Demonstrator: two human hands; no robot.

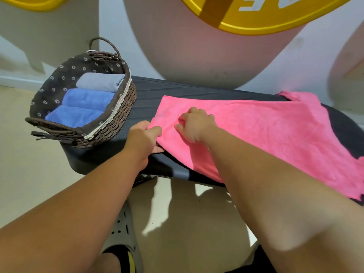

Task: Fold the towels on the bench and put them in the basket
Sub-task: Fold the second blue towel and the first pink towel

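Observation:
A pink towel (pixel 256 127) lies spread across the dark bench (pixel 145 99), its near edge hanging over the front. My left hand (pixel 143 136) pinches the towel's near left corner between thumb and fingers. My right hand (pixel 195 123) rests on top of the towel just right of that corner, fingers curled and bunching the cloth. A woven brown basket (pixel 110 123) with a flowered lining stands on the bench's left end. It holds a rolled grey towel (pixel 100 81) and two rolled blue towels (pixel 86 107).
The wall with large yellow and grey shapes (pixel 197 46) stands right behind the bench. Beige floor (pixel 29 154) lies to the left and in front. My foot in a grey clog (pixel 122 235) is below the bench's front edge.

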